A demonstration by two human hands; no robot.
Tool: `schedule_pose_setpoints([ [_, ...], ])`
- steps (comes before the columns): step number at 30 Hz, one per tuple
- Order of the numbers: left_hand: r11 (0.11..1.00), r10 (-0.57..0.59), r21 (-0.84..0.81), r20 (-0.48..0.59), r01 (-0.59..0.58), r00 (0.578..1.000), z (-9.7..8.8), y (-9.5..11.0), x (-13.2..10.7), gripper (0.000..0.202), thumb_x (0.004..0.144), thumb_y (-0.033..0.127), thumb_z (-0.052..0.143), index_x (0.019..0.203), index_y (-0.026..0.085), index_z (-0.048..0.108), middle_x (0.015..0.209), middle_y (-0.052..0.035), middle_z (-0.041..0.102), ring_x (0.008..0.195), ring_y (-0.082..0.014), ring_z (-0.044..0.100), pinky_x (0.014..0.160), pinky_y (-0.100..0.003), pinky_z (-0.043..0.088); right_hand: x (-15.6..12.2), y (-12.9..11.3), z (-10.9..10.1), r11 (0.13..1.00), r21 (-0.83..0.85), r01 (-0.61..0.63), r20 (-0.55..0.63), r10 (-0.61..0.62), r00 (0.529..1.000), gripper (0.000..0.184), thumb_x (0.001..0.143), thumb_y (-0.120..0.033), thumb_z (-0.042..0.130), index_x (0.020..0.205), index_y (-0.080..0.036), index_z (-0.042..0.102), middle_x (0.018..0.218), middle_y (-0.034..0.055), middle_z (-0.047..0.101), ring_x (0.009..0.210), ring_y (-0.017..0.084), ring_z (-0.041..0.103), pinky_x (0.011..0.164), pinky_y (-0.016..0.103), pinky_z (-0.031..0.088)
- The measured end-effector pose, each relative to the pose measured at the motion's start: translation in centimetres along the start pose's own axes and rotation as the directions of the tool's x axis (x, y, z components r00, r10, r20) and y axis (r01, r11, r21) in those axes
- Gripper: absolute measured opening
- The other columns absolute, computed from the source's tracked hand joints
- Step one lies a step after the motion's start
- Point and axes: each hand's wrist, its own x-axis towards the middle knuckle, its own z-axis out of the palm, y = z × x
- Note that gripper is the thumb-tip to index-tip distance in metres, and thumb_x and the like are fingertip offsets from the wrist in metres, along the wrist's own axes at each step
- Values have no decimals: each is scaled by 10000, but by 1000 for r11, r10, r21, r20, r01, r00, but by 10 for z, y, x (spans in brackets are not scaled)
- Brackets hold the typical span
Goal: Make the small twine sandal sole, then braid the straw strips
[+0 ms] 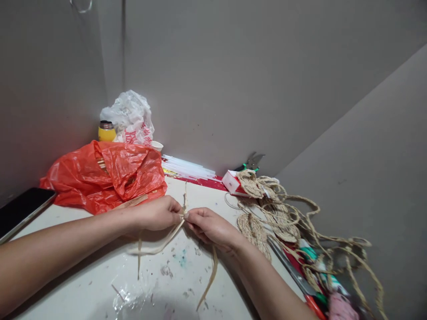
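Over the white tabletop (pixel 160 284), my left hand (pixel 162 213) and my right hand (pixel 207 224) meet fingertip to fingertip. Both pinch pale dry straw strips (pixel 171 235) where they cross. One short end stands up between the fingertips. Loose ends hang below: one straw tail (pixel 139 262) under my left wrist, another straw tail (pixel 211 278) beneath my right hand. How the strips are joined is hidden by the fingers. Just behind my left hand lies a red plastic bag (pixel 110 173) with tan strips showing in it.
Coiled braided cord (pixel 253 231) lies to the right, beside red-handled scissors (pixel 300 280) and a red-and-white box (pixel 233 182). Pruning shears (pixel 251 162), white sticks (pixel 190 166), a white plastic bag (pixel 130 115) and a yellow bottle (pixel 106 132) are along the wall. A phone (pixel 25 209) rests left.
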Motion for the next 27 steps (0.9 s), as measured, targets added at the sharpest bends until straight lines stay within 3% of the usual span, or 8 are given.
schedule_pose_setpoints([
  [2, 1000, -17, -5, 57, 17, 998, -3, 3, -2, 177, 735, 232, 485, 625, 156, 601, 504, 45, 462, 453, -71, 360, 441, -190, 251, 1, 1, 4, 1000, 9, -1, -57, 2, 998, 250, 736, -292, 540, 525, -176, 474, 363, -107, 313, 309, 26, 162, 316, 195, 78],
  [6, 927, -52, -348, 256, 142, 965, 5, 0, 0, 172, 745, 220, 409, 674, 154, 552, 446, 20, 500, 322, -85, 358, 355, -204, 294, 2, 1, 11, 999, 36, 10, -132, -5, 991, 201, 689, -246, 515, 507, -162, 518, 333, -104, 318, 290, 22, 164, 313, 202, 61],
  [8, 858, -88, -468, 274, 212, 958, 16, -2, 1, 124, 738, 206, 412, 725, 152, 523, 495, -18, 575, 318, -107, 439, 344, -212, 355, 1, 0, 14, 996, 90, 14, -132, -2, 991, 200, 680, -257, 507, 500, -168, 510, 326, -106, 311, 282, 25, 159, 309, 208, 58],
  [12, 791, -93, -590, 146, 162, 985, 41, -6, 1, 143, 808, 256, 408, 839, 148, 497, 598, -46, 632, 350, -110, 509, 339, -206, 407, -3, -3, 15, 972, 235, -9, -59, 23, 998, 288, 662, -294, 523, 453, -209, 345, 327, -116, 267, 292, 20, 127, 318, 205, 54],
  [15, 820, -41, -569, 48, 62, 998, 51, -10, -1, 196, 856, 324, 393, 921, 157, 471, 623, -37, 633, 346, -97, 506, 333, -188, 405, -4, -4, 14, 950, 308, -41, 7, 41, 999, 310, 655, -306, 542, 490, -214, 296, 366, -132, 227, 333, 14, 87, 342, 190, 43],
  [23, 921, 6, -389, -53, -26, 999, 52, -18, -1, 191, 857, 335, 394, 904, 161, 456, 642, -29, 631, 349, -79, 499, 339, -159, 380, -3, -4, 12, 917, 395, -57, 56, 38, 998, 351, 662, -317, 614, 528, -206, 309, 395, -135, 228, 361, 12, 74, 355, 180, 29],
  [27, 936, 12, -349, -59, -32, 998, 54, -19, -1, 157, 831, 274, 397, 894, 156, 480, 640, -24, 627, 355, -89, 506, 337, -170, 375, -5, -4, 16, 937, 348, -10, 23, 2, 1000, 378, 665, -417, 697, 543, -177, 432, 371, -132, 259, 343, 10, 113, 337, 184, 45],
])
